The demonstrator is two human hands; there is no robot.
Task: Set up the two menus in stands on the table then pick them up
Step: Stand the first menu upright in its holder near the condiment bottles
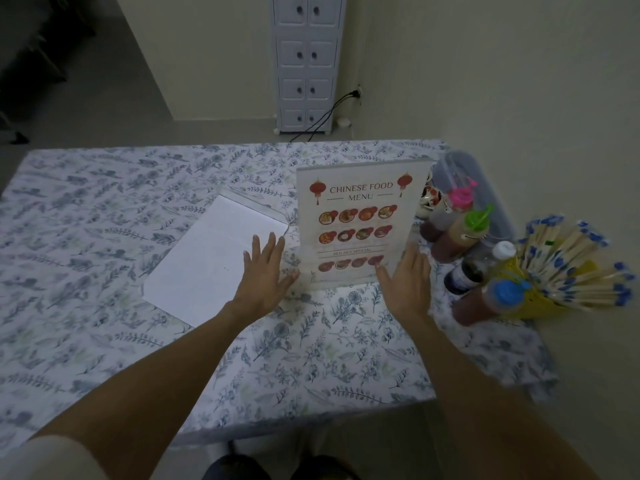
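A clear acrylic stand holding a "Chinese Food Menu" sheet (358, 223) stands upright right of the table's centre. My left hand (265, 271) is flat and spread by the stand's lower left corner, its thumb near the base. My right hand (407, 278) is spread at the lower right corner, fingers touching or nearly touching the edge. Neither hand grips it. A second stand with a white sheet (211, 261) lies flat on the tablecloth to the left, blank side up.
The table (104, 220) has a blue floral cloth. At the right edge stand several sauce bottles (460, 233), a clear tub (460, 168) and a yellow holder of chopsticks (568, 268). A white drawer cabinet (306, 64) stands against the far wall.
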